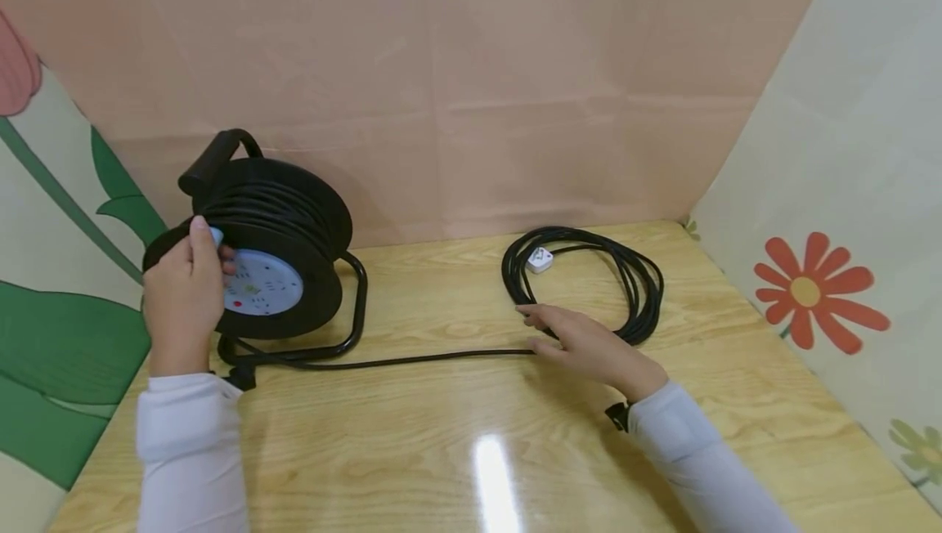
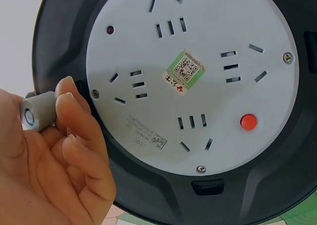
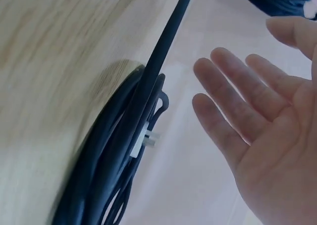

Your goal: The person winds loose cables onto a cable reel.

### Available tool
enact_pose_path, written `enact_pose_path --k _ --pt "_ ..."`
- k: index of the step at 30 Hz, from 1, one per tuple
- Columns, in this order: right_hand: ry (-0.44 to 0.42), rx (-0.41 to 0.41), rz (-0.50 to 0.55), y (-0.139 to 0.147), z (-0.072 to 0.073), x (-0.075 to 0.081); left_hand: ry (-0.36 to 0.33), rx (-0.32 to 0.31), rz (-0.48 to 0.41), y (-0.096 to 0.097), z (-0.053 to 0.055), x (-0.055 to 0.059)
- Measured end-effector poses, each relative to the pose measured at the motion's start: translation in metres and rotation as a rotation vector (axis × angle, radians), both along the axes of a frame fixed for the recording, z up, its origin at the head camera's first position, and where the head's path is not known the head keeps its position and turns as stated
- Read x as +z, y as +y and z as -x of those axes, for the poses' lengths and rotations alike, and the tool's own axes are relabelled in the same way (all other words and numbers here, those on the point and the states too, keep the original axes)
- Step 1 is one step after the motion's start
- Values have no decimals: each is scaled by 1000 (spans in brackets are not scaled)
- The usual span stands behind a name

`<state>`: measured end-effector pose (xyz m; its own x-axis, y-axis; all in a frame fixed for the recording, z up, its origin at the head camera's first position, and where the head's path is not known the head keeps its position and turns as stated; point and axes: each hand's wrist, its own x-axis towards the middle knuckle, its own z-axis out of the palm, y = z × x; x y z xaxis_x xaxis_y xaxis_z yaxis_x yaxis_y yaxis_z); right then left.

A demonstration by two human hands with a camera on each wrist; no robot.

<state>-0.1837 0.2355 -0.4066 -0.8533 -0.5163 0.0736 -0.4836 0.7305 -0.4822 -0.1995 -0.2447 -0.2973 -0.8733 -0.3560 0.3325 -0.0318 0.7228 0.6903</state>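
Observation:
A black cable reel [image 1: 268, 206] with a pale round socket panel [image 2: 237, 27] stands on a tubular frame [image 1: 361, 296] at the left of the table. My left hand [image 1: 184, 296] holds the small grey crank knob [image 2: 39, 111] at the rim, its fingers curled about it. A loose coil of black cable [image 1: 643, 304] lies at the right, with a white plug [image 1: 540, 260] inside its loop. One strand [image 1: 441, 356] runs along the tabletop between reel and coil. Over the coil's near edge hovers my right hand [image 1: 596, 353], fingers extended and apart from the cable in the right wrist view.
The wood-grain table [image 1: 383, 451] meets a pink backdrop [image 1: 471, 91] behind. Flower-patterned sheets [image 1: 846, 149] stand at both sides, the left one close to the reel. A black handle [image 1: 213, 161] tops the reel's frame.

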Motion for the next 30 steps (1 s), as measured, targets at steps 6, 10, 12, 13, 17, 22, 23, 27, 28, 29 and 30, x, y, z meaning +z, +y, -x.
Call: enact_pose_path --k 6,10,12,13,17,22,23,27,28,29,30 --pt "34 59 -142 -12 7 -2 7 6 -40 4 -2 1" --pt "135 132 -236 -18 16 -9 3 0 -53 5 -1 1" --pt "162 153 -283 -20 22 -14 12 1 -59 6 0 0" --pt "175 164 -307 -20 25 -16 21 4 -59 6 1 -1" --pt "186 190 -372 -23 36 -22 33 13 -57 7 0 -5" --pt "131 121 -297 -23 42 -19 18 -1 -40 6 -1 -6" --pt "121 87 -275 -23 42 -18 23 -3 -36 6 -1 -6" --pt "121 -24 -163 -23 46 -12 40 -9 -25 6 0 -4" --pt "129 -46 -140 -23 47 -11 38 -11 -23 5 0 -4" --pt "134 -64 -118 -23 48 -9 35 -13 -22 5 1 -4" --pt "146 -81 -101 -23 49 -7 32 -16 -19 4 1 -3"
